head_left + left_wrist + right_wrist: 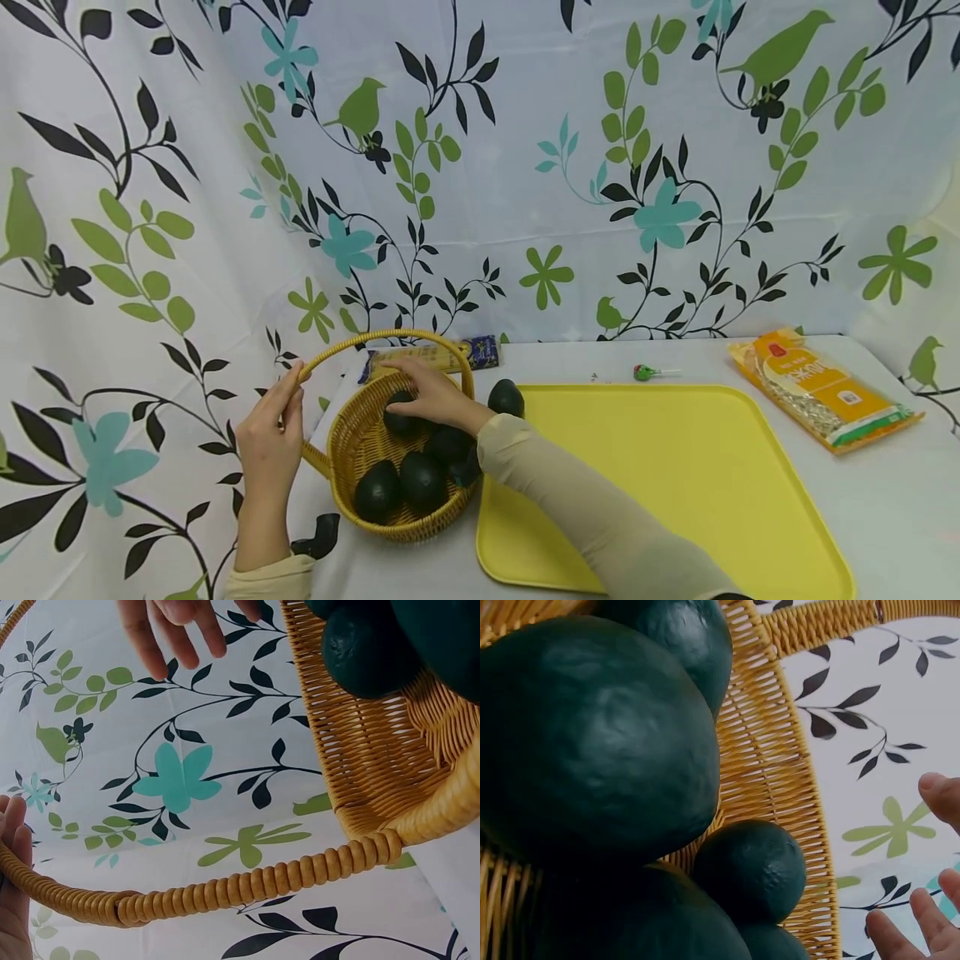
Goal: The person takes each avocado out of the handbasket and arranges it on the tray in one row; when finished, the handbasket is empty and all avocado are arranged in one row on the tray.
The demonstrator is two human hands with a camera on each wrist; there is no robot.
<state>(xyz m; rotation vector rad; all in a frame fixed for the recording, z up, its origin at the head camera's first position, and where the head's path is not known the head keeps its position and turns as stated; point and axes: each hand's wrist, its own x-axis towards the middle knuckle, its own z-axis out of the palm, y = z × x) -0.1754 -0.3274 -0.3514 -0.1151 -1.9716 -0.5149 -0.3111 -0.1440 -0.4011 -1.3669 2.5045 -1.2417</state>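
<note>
A yellow wicker basket (348,433) stands on the white table at the left, with several dark green avocados (423,483) in it. Its arched handle (225,891) is held at the left side by my left hand (272,437). Over the basket's far part reaches my right hand (431,393), its fingers spread and holding nothing; in the right wrist view its fingertips (889,934) show beyond the basket rim, apart from the avocados. Another avocado (506,398) sits outside the basket, by the far left corner of the yellow tray (637,467).
Behind the basket lies a blue and gold packet (480,352), partly hidden by the handle and my right hand. A small lollipop (645,372) lies beyond the tray. An orange bag of grain (825,387) rests at the right. A patterned curtain (525,167) hangs behind.
</note>
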